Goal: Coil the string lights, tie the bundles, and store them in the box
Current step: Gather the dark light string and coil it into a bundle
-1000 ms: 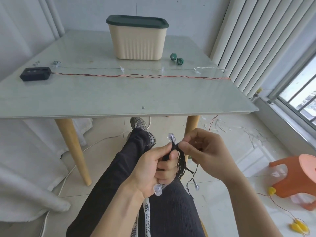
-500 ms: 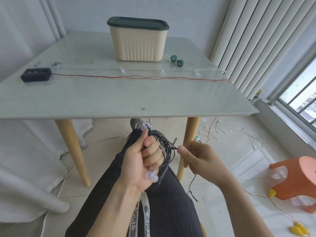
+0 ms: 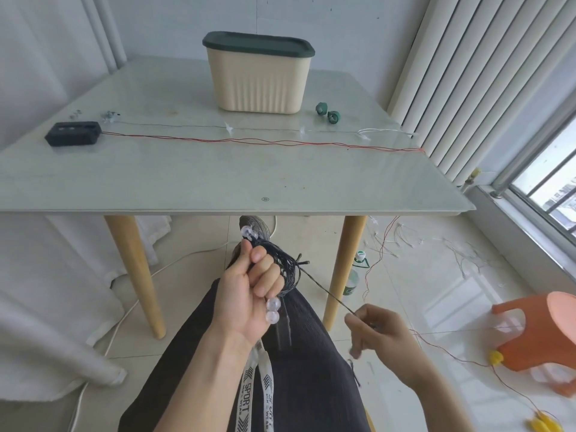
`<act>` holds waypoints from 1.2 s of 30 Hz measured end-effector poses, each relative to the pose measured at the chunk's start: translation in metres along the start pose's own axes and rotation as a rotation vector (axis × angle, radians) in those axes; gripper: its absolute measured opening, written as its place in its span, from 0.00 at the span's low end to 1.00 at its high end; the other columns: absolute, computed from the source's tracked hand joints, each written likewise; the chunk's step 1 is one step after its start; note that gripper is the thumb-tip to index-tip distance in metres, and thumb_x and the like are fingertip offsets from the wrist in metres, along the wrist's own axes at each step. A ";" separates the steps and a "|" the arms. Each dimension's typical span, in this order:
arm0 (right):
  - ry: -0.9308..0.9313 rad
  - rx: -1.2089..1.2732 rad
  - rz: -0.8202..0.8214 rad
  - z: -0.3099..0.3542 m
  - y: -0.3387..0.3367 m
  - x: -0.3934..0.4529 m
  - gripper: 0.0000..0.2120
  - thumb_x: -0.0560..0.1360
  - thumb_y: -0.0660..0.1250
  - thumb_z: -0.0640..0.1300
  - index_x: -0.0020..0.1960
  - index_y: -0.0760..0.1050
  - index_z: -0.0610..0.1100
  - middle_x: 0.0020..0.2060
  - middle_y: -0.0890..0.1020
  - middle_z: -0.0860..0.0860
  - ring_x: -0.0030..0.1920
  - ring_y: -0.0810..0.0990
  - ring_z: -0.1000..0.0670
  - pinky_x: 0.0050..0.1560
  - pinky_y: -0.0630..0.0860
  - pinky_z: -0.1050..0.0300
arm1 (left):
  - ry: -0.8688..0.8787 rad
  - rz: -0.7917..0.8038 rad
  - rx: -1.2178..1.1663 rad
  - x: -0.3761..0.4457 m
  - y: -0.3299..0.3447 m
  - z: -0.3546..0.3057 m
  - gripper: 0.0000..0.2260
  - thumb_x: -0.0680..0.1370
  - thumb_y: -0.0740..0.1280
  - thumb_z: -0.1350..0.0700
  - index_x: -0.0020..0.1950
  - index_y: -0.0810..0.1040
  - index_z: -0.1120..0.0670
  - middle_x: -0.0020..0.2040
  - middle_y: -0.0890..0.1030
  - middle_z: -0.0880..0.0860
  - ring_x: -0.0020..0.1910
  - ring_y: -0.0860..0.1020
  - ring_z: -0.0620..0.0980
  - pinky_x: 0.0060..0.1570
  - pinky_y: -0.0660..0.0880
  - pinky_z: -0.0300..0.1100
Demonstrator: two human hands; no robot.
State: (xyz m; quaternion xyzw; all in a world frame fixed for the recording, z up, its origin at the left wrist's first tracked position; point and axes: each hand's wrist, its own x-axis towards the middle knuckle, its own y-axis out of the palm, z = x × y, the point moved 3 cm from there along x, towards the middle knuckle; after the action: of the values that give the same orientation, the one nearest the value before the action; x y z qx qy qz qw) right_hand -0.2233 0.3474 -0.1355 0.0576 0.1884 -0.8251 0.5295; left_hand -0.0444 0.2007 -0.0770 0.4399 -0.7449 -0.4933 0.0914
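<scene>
My left hand (image 3: 249,291) is closed around a coiled bundle of black string lights (image 3: 285,269) with clear round bulbs, held above my lap below the table edge. My right hand (image 3: 378,330) pinches a taut black tie strand (image 3: 327,294) that runs from the bundle down to the right. The cream storage box (image 3: 258,85) with a dark green lid stands closed at the back of the table. More string lights with red wire (image 3: 249,140) and a black battery case (image 3: 73,133) lie stretched across the table.
Two small green rolls (image 3: 327,112) lie right of the box on the glass table (image 3: 218,182). An orange stool (image 3: 542,332), loose white and red wires with yellow bulbs (image 3: 544,424) and a bottle (image 3: 353,275) are on the floor at right. A white curtain hangs at left.
My right hand has drawn away from the bundle, down and to the right, pulling the black strand taut. My left hand has kept hold of the coil and lifted it slightly.
</scene>
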 end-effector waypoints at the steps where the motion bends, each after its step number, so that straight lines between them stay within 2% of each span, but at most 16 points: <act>1: 0.009 0.024 -0.018 0.000 -0.004 -0.001 0.09 0.77 0.71 0.41 0.42 0.76 0.37 0.29 0.79 0.43 0.31 0.76 0.42 0.39 0.78 0.50 | 0.002 -0.013 -0.006 0.000 0.000 0.001 0.18 0.83 0.57 0.44 0.36 0.65 0.51 0.28 0.58 0.47 0.22 0.59 0.44 0.16 0.60 0.35; 4: 0.005 0.092 -0.141 0.001 -0.017 -0.003 0.08 0.76 0.72 0.40 0.43 0.77 0.35 0.29 0.78 0.45 0.31 0.72 0.45 0.36 0.72 0.54 | 0.040 -0.020 -0.013 0.002 -0.003 -0.003 0.17 0.84 0.55 0.45 0.38 0.64 0.51 0.30 0.63 0.48 0.23 0.69 0.45 0.15 0.63 0.31; 7: -0.053 0.053 -0.349 0.011 -0.021 -0.006 0.09 0.77 0.72 0.41 0.40 0.78 0.37 0.28 0.79 0.50 0.30 0.72 0.50 0.34 0.70 0.59 | 0.018 0.046 -0.036 0.002 -0.005 -0.002 0.17 0.84 0.56 0.46 0.37 0.66 0.51 0.27 0.63 0.46 0.18 0.61 0.42 0.14 0.58 0.34; 9: -0.107 0.013 -0.385 0.027 -0.014 -0.013 0.09 0.76 0.72 0.41 0.39 0.79 0.39 0.27 0.79 0.51 0.28 0.72 0.54 0.32 0.69 0.62 | 0.028 0.090 -0.032 0.003 -0.004 0.000 0.16 0.84 0.56 0.48 0.38 0.68 0.52 0.25 0.62 0.46 0.17 0.58 0.42 0.16 0.51 0.36; 12: -0.128 -0.086 -0.215 0.052 0.000 -0.024 0.08 0.76 0.72 0.39 0.38 0.80 0.40 0.27 0.81 0.49 0.23 0.71 0.57 0.27 0.66 0.68 | 0.055 0.095 0.051 0.002 -0.001 0.002 0.16 0.83 0.57 0.48 0.38 0.68 0.53 0.26 0.62 0.47 0.17 0.58 0.42 0.19 0.49 0.38; 15: -0.131 -0.217 -0.055 0.071 0.013 -0.034 0.08 0.76 0.72 0.42 0.38 0.80 0.45 0.29 0.83 0.49 0.24 0.72 0.56 0.28 0.67 0.65 | 0.081 0.034 0.155 0.000 0.005 0.005 0.17 0.84 0.55 0.47 0.38 0.66 0.53 0.27 0.63 0.48 0.19 0.61 0.44 0.19 0.60 0.36; 19: -0.214 -0.332 0.022 0.086 0.026 -0.041 0.07 0.74 0.72 0.40 0.40 0.81 0.50 0.35 0.84 0.55 0.34 0.79 0.57 0.38 0.73 0.67 | 0.070 0.003 0.135 -0.002 0.008 0.016 0.18 0.84 0.57 0.48 0.36 0.67 0.54 0.29 0.69 0.51 0.25 0.74 0.50 0.28 0.74 0.39; 21: -0.310 -0.415 0.028 0.092 0.029 -0.043 0.10 0.74 0.71 0.38 0.41 0.81 0.54 0.37 0.82 0.58 0.36 0.79 0.57 0.40 0.72 0.68 | 0.088 0.004 0.162 -0.002 0.006 0.019 0.19 0.84 0.56 0.50 0.35 0.67 0.55 0.29 0.72 0.53 0.31 0.81 0.54 0.33 0.79 0.41; 23: -0.417 -0.467 0.012 0.099 0.029 -0.043 0.14 0.75 0.71 0.38 0.40 0.81 0.57 0.39 0.80 0.59 0.37 0.77 0.54 0.40 0.72 0.67 | 0.084 0.013 0.244 -0.001 0.005 0.022 0.19 0.85 0.56 0.51 0.35 0.66 0.56 0.29 0.74 0.56 0.35 0.83 0.58 0.36 0.80 0.44; 26: -0.554 -0.484 0.018 0.110 0.029 -0.040 0.13 0.76 0.72 0.39 0.43 0.83 0.58 0.40 0.80 0.59 0.38 0.78 0.53 0.40 0.72 0.65 | 0.003 0.037 0.502 -0.001 0.002 0.030 0.18 0.82 0.63 0.49 0.33 0.68 0.54 0.33 0.77 0.59 0.38 0.77 0.57 0.41 0.73 0.43; 28: -0.606 -0.489 0.033 0.117 0.029 -0.037 0.12 0.76 0.73 0.38 0.44 0.84 0.56 0.41 0.81 0.59 0.40 0.80 0.53 0.42 0.75 0.61 | -0.055 0.130 0.587 -0.003 0.001 0.035 0.18 0.79 0.64 0.46 0.35 0.71 0.57 0.35 0.75 0.59 0.34 0.73 0.54 0.40 0.71 0.46; 30: -0.666 -0.522 0.010 0.123 0.028 -0.034 0.14 0.75 0.73 0.36 0.43 0.84 0.56 0.39 0.81 0.58 0.41 0.79 0.53 0.41 0.74 0.63 | -0.149 0.257 0.589 -0.008 0.005 0.039 0.20 0.80 0.62 0.46 0.44 0.76 0.65 0.35 0.76 0.60 0.26 0.75 0.53 0.32 0.73 0.41; 32: -0.690 -0.528 -0.023 0.127 0.026 -0.030 0.14 0.73 0.75 0.35 0.43 0.84 0.56 0.38 0.82 0.59 0.40 0.79 0.53 0.40 0.72 0.67 | -0.199 0.323 0.647 -0.012 0.009 0.040 0.20 0.84 0.58 0.50 0.49 0.77 0.67 0.33 0.77 0.60 0.19 0.72 0.50 0.22 0.68 0.36; 34: -0.640 -0.484 -0.054 0.127 0.024 -0.025 0.13 0.72 0.76 0.36 0.42 0.83 0.55 0.38 0.83 0.58 0.40 0.80 0.51 0.40 0.74 0.65 | -0.255 0.291 0.670 -0.013 0.008 0.040 0.17 0.83 0.58 0.52 0.42 0.77 0.61 0.27 0.73 0.55 0.15 0.64 0.46 0.18 0.57 0.32; 36: -0.560 -0.383 -0.041 0.124 0.025 -0.019 0.11 0.71 0.76 0.37 0.41 0.82 0.53 0.39 0.84 0.56 0.40 0.81 0.50 0.40 0.78 0.57 | -0.318 0.258 0.629 -0.014 0.009 0.039 0.17 0.83 0.58 0.52 0.36 0.73 0.55 0.24 0.66 0.51 0.17 0.56 0.43 0.19 0.49 0.33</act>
State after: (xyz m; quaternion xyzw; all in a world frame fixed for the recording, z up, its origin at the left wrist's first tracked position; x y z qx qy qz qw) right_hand -0.1804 0.3082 -0.0223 -0.2756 0.1880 -0.7691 0.5451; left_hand -0.0636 0.2378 -0.0849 0.2668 -0.9143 -0.2867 -0.1036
